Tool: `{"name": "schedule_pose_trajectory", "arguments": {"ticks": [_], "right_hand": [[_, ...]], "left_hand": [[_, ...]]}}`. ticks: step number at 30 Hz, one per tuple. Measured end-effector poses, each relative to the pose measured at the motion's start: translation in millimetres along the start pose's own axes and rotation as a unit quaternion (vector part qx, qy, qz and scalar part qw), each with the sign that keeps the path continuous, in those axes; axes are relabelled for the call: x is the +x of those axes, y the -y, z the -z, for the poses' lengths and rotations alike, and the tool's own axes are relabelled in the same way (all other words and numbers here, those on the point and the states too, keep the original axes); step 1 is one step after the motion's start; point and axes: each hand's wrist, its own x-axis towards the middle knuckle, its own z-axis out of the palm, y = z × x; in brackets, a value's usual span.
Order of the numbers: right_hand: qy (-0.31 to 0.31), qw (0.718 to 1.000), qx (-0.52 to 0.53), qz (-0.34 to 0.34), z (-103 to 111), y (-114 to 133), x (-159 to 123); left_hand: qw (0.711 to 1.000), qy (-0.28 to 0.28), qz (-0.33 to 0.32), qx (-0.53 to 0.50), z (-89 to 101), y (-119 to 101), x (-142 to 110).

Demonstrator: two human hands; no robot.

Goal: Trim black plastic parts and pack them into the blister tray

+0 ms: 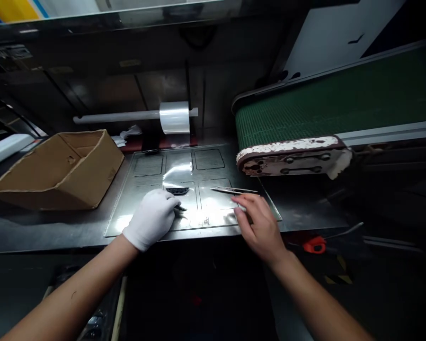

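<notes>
One gloved hand (pixel 152 217), black piece (pixel 178 191), blurred label (pixel 129 62)

From here, the gloved left hand (pixel 152 219) is covering most of a small dark sliver (pixel 181 208) at its fingertips, so its shape is escaping me. The bare right hand (pixel 261 223) is looking a little blurred, and I'm not making out whether it's pinching anything. A clear scrap (pixel 206 221) near the plate's (pixel 149 189) front edge is proving too small to name. The cardboard box's (pixel 88 182) walls are hiding its bottom; the green conveyor belt (pixel 341 104) is running out of view rightward, and both forearms (pixel 81 289) are being cut off below.
</notes>
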Motion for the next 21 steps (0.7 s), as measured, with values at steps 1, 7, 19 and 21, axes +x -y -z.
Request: {"name": "schedule_pose_trajectory", "arguments": {"ticks": [1, 7, 19, 21], "right_hand": [[-0.004, 0.998, 0.049, -0.027, -1.3, 9.9, -15.0], [0.212, 0.818, 0.446, -0.296, -52.4, 91.5, -68.2], [0.479, 0.739, 0.351, -0.319, -163.4, 158.7, -109.2], [0.559, 0.742, 0.291, -0.231, -186.6, 156.8, -125.5]], "left_hand": [[0.999, -0.027, 0.013, -0.012, 1.3, -3.7, -11.3], [0.885, -0.276, 0.168, -0.335, -12.9, -46.9, -102.3], [0.615, -0.281, 0.529, -0.513, -76.6, -68.3, -259.5], [0.55, -0.261, 0.589, -0.531, -97.8, -60.9, -288.1]]}}
